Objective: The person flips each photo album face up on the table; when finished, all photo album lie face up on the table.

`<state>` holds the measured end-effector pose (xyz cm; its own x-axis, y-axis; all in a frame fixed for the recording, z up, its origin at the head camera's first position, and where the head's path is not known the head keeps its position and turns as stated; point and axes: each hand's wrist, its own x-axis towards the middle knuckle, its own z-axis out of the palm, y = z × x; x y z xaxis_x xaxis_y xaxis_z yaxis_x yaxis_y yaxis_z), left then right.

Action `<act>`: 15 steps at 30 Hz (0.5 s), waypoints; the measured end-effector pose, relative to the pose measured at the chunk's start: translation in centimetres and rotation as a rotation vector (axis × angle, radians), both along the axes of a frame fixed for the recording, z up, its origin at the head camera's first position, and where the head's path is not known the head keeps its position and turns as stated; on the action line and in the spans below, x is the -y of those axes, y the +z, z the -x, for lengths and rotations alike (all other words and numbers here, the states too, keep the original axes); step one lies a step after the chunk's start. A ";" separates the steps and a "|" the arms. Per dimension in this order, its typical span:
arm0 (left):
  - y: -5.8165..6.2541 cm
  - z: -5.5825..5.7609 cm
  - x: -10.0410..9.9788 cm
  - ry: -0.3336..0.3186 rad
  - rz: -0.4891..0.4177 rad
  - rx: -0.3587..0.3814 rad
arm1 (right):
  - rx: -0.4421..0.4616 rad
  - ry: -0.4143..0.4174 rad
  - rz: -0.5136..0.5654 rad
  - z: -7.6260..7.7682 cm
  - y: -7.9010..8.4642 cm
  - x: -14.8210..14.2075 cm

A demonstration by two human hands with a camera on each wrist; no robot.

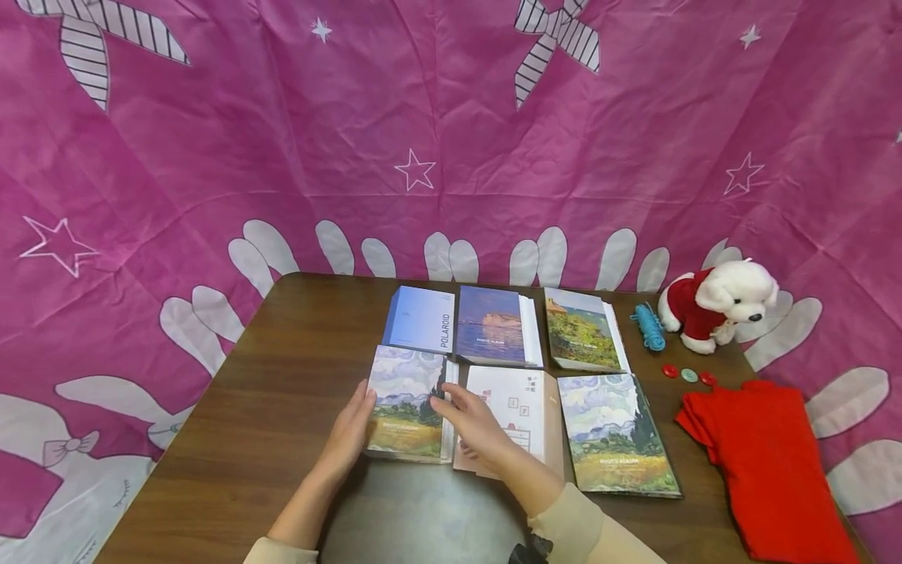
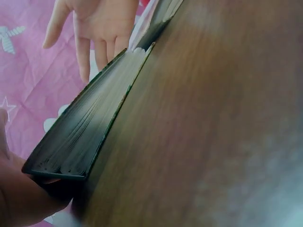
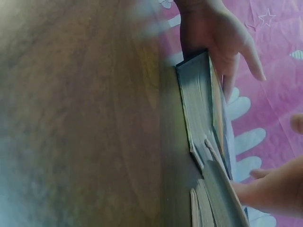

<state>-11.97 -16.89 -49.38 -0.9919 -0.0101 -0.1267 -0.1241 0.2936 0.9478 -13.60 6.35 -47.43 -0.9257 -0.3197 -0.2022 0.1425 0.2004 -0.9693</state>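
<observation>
A photo album (image 1: 403, 427) with a painted landscape cover lies at the front left of a group of albums, its page edges (image 2: 87, 127) showing in the left wrist view. My left hand (image 1: 347, 435) rests along its left side with fingers extended; the right wrist view also shows this hand (image 3: 213, 33) at the album's end. Over the album's right edge is my right hand (image 1: 482, 431), thumb and forefinger near the cover. Its fingers look straight in the left wrist view (image 2: 106, 23). Under the right forearm, a pale album with pink edges (image 1: 496, 384) is partly hidden.
Behind lie a blue Polaroid album (image 1: 421, 317), a purple seascape album (image 1: 486, 317) and a garden album (image 1: 581, 333). Another landscape album (image 1: 613, 431) lies right, near red cloth (image 1: 771, 462), blue yarn (image 1: 648, 327), buttons (image 1: 689, 376) and a plush dog (image 1: 729, 301). All rest on a wooden table (image 1: 247, 415).
</observation>
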 end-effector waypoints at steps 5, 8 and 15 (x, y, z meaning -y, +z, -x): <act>0.2 0.6 0.4 0.010 0.166 -0.115 | -0.070 -0.055 0.052 0.4 0.1 -0.9; 0.4 0.9 0.5 0.017 0.261 -0.213 | -0.115 -0.088 0.066 0.6 0.5 -1.7; 0.6 1.3 -0.9 0.003 0.281 -0.428 | -0.220 -0.192 0.024 0.7 1.2 -4.9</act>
<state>-13.24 -15.99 -48.80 -0.9543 0.0116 0.2987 0.2566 0.5445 0.7985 -14.30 11.23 -46.20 -0.9905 -0.1367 0.0156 -0.0385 0.1663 -0.9853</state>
